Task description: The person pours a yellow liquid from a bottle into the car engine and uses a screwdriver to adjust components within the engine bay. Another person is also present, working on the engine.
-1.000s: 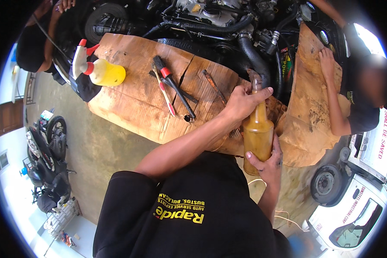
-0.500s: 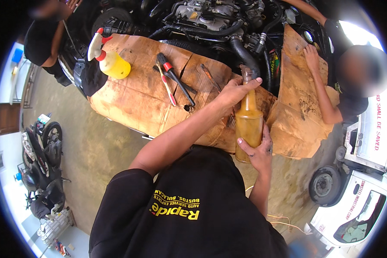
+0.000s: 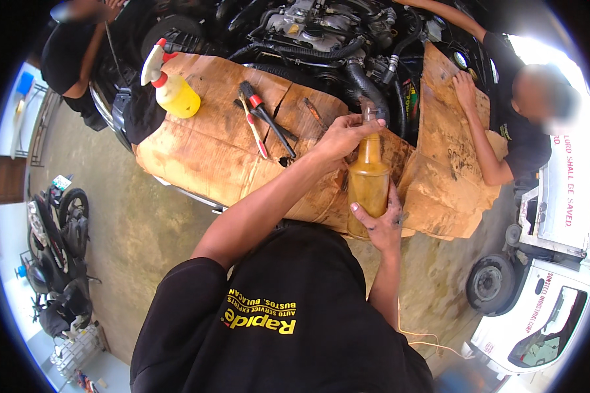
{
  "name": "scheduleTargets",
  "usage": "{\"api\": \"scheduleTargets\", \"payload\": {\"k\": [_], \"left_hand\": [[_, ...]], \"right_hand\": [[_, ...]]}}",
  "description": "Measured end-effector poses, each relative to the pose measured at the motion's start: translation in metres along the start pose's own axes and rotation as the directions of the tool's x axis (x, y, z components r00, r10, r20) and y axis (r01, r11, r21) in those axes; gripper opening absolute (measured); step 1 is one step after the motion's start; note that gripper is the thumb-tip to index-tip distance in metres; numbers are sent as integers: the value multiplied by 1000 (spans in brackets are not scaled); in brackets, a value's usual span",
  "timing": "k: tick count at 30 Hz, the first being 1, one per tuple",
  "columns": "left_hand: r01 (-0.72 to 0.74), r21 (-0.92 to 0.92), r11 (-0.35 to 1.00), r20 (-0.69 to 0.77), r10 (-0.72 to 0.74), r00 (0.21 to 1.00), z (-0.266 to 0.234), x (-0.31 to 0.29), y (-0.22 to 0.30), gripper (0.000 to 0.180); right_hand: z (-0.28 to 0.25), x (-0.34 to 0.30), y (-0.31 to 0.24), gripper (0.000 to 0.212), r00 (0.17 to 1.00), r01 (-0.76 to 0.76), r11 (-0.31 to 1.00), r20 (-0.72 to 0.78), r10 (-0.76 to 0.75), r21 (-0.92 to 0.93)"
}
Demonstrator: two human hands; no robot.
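I hold a grimy, yellow-brown spray bottle (image 3: 368, 180) upright in front of me, over the near edge of the cardboard. My left hand (image 3: 347, 136) is closed around its neck, just under a dirty brownish top. Lower down, my right hand (image 3: 381, 221) wraps the bottle's body from the right, with dark grease on the skin. To the left on the cardboard lie a black-bristled brush with a red collar (image 3: 269, 118) and a toothbrush-like brush with a pale and red handle (image 3: 253, 128).
Stained cardboard (image 3: 203, 157) covers the front of a car, with its engine (image 3: 314, 29) exposed beyond. A spray bottle of yellow liquid (image 3: 177, 97) stands at the left. One co-worker's hand (image 3: 465, 92) rests on cardboard at right; another person stands far left. A motorcycle (image 3: 56, 242) and white truck (image 3: 537, 321) flank the floor.
The bottle and both my hands sit slightly further left and a little higher in view. The surroundings have shifted slightly too. My grip looks the same.
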State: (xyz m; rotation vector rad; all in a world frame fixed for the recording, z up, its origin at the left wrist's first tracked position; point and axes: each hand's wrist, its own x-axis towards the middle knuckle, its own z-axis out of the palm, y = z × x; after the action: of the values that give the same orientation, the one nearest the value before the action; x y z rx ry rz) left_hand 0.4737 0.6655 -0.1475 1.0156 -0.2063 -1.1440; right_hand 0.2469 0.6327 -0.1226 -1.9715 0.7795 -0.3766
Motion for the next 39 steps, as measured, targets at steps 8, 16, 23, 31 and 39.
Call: {"api": "scheduleTargets", "payload": {"k": [8, 16, 23, 31, 39], "left_hand": [[-43, 58, 997, 21, 42, 999, -12, 11, -15, 81], [-28, 51, 998, 8, 28, 1000, -7, 4, -8, 71], [-91, 135, 987, -71, 101, 992, 3, -19, 13, 67], [-116, 62, 991, -40, 119, 992, -10, -5, 18, 54], [-141, 37, 989, -64, 143, 988, -22, 14, 28, 57]], "right_hand": [[3, -3, 6, 81, 1000, -10, 1000, 29, 10, -5], [7, -5, 3, 83, 999, -39, 999, 17, 39, -6], [6, -1, 2, 83, 999, -14, 1000, 34, 13, 5], [6, 17, -2, 86, 995, -40, 999, 92, 39, 2], [5, 41, -14, 92, 991, -59, 998, 120, 63, -35]]}}
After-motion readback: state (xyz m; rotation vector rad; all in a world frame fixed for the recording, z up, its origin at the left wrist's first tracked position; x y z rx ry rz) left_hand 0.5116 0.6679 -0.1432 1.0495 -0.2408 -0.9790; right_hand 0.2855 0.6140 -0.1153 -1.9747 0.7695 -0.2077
